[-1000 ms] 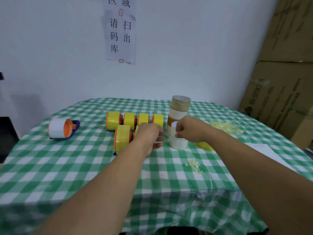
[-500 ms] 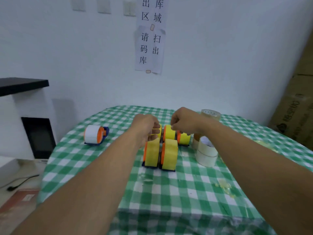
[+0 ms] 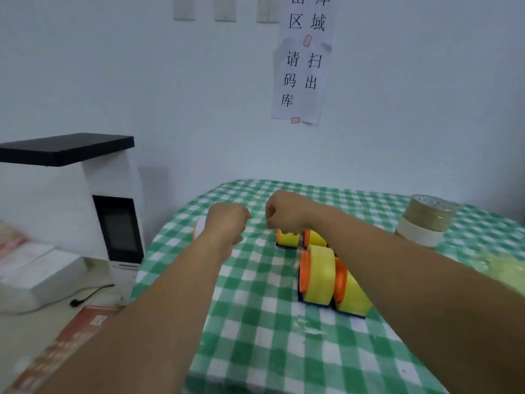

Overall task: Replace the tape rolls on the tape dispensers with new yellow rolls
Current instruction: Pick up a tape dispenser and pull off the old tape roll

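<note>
Several dispensers with yellow rolls and orange hubs stand on the green checked table. The near pair is beside my right forearm, and a far pair sits just under my right hand. My left hand hovers to the left of it. Both hands show their backs, with fingers curled under and nothing visible in them. A sliver of a white roll on a dispenser peeks out behind my left hand at the table's left edge.
A stack of brown and white tape rolls stands at the right rear. Crumpled yellowish tape scraps lie at the right edge. Left of the table stand a white machine with a black top, white boxes and a cable on the floor.
The view has swung left. Both hands have left the yellow dispensers and moved left toward the white-roll dispenser, which my left hand now mostly covers.
</note>
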The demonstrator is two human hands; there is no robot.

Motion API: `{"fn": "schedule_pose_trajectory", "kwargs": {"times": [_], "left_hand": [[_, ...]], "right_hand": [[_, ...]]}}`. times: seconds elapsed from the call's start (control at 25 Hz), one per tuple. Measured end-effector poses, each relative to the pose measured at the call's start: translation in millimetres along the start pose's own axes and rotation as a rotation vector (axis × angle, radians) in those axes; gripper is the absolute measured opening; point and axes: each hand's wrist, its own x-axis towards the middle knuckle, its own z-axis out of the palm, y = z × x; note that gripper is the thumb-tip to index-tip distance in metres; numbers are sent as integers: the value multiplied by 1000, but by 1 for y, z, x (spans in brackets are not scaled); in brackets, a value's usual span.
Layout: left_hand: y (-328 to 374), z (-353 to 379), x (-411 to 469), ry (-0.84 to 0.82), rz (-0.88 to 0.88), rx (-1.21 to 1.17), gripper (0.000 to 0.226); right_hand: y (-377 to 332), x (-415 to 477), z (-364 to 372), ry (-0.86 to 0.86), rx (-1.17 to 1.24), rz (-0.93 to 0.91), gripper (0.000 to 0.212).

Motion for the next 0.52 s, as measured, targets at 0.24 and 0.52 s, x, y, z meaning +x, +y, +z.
{"fn": "schedule_pose_trajectory", "kwargs": {"times": [0.24, 0.52], "left_hand": [[-19, -27, 47, 118, 51, 47, 16], [-40, -45, 74, 203, -39, -9, 15]], "right_hand": [[-33, 51, 41, -57, 78, 0, 19], [-45, 90, 81, -77, 344, 58, 8]]}}
